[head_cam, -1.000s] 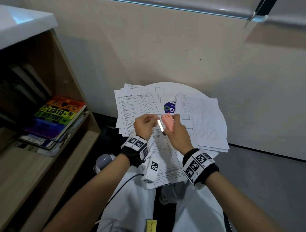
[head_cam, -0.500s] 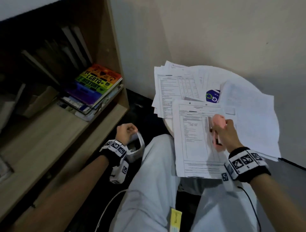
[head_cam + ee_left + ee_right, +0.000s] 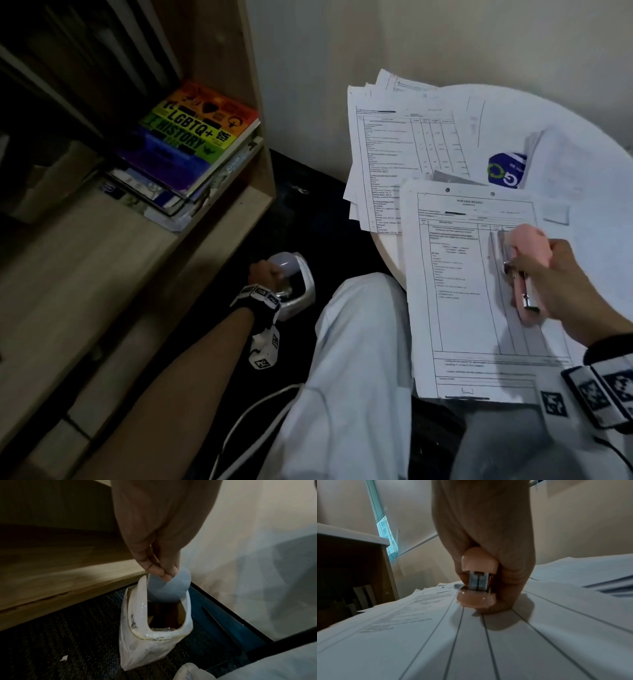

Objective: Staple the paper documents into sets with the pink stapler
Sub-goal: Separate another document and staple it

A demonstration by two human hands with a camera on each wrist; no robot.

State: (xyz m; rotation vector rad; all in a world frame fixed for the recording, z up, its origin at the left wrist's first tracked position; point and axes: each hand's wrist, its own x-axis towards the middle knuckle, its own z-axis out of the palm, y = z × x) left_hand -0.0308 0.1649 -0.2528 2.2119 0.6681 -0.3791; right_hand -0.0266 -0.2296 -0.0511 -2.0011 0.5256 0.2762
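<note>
Since a moment ago the left hand (image 3: 159, 566) has dropped beside the bin (image 3: 154, 635), fingertips pinched together on something unseen, while the right hand (image 3: 561, 291) grips the stapler (image 3: 525, 270) on the papers (image 3: 462, 291).

Papers (image 3: 455, 284) on the table (image 3: 387, 253), bag (image 3: 154, 635) on the floor left of it, bookshelf (image 3: 102, 260) further left.

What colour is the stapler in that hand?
Pink, with a silvery metal middle. The stapler shows best in the head view, held in the right hand.
</note>
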